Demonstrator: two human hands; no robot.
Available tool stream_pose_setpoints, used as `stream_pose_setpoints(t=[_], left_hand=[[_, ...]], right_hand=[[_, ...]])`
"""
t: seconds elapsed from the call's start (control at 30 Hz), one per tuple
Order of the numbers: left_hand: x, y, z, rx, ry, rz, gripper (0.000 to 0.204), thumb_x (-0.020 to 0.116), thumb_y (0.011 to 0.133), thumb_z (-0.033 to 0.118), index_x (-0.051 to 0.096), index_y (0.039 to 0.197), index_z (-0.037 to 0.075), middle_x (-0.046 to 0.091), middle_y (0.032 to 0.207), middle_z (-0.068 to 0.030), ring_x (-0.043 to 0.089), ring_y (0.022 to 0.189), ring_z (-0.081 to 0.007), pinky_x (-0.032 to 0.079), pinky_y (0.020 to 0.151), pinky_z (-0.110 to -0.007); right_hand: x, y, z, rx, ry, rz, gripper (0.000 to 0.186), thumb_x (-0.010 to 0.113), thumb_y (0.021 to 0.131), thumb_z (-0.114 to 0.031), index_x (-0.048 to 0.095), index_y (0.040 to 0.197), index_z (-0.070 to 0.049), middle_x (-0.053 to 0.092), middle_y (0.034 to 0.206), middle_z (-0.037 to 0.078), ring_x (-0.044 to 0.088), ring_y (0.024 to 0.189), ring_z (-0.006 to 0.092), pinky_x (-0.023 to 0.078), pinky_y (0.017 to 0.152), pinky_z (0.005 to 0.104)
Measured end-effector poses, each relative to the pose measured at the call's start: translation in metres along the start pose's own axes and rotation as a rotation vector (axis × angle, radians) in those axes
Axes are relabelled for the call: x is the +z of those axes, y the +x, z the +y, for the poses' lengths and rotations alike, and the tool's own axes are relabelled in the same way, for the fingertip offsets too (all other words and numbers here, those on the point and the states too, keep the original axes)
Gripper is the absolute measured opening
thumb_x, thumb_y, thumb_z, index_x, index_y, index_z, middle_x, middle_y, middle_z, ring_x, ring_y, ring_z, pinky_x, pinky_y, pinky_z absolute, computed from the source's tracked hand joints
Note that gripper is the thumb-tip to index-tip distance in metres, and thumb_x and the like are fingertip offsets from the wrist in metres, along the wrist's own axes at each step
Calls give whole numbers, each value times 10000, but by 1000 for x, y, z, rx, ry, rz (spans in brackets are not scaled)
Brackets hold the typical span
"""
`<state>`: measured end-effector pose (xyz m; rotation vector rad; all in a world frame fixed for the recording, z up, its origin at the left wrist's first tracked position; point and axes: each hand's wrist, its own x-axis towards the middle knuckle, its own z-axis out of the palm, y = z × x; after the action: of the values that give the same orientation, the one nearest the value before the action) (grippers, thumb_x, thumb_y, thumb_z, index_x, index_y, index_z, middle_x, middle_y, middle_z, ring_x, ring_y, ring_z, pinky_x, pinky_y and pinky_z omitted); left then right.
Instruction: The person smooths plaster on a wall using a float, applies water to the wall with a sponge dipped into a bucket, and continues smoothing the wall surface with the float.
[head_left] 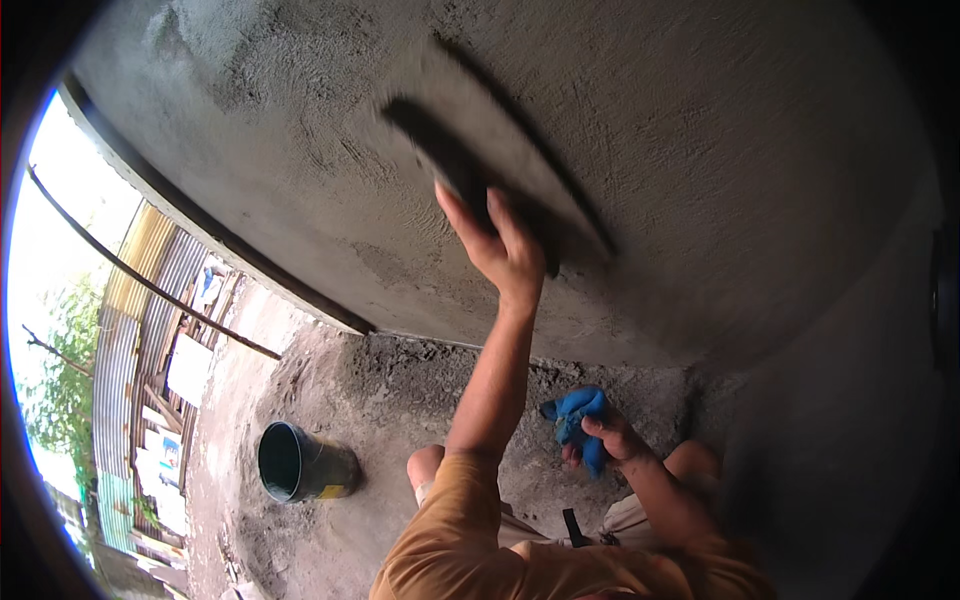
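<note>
A long dark plastering float [460, 150], blurred by motion, lies against the grey plastered wall [720, 150]. My left hand [495, 240] grips its handle, with my arm stretched up from below. Low on the right, my right hand [615, 440] holds a crumpled blue cloth or glove [580, 410], which has dark patches on it. My bent knees show beneath my arms.
A dark bucket [310, 462] stands on the rough dirt floor [250, 400] at the lower left. The wall has a straight edge along the left, beyond which are corrugated metal sheets [120, 360], stacked boards, a thin pole and green leaves. Another wall surface lies in shadow at the right.
</note>
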<state>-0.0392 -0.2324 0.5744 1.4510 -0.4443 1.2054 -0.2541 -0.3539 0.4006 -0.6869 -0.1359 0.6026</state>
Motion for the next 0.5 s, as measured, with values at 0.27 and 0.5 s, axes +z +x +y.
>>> stream_pose_setpoints(t=[0.27, 0.5], left_hand=[[-20, 266, 56, 208, 98, 47, 406, 612, 991, 150, 505, 1354, 3, 664, 952, -95, 635, 816, -143, 532, 711, -267], [-86, 91, -58, 77, 199, 243, 536, 517, 1032, 133, 339, 1519, -7, 614, 1118, -111, 598, 885, -142, 514, 769, -278]], right_hand=[[-34, 11, -24, -118, 241, 82, 529, 877, 753, -328, 518, 1108, -170, 553, 1300, 182, 661, 1086, 419, 651, 685, 501], [-27, -24, -56, -104, -143, 113, 330, 734, 829, -102, 552, 1104, -129, 588, 1191, 182, 660, 1005, 336, 619, 693, 473]])
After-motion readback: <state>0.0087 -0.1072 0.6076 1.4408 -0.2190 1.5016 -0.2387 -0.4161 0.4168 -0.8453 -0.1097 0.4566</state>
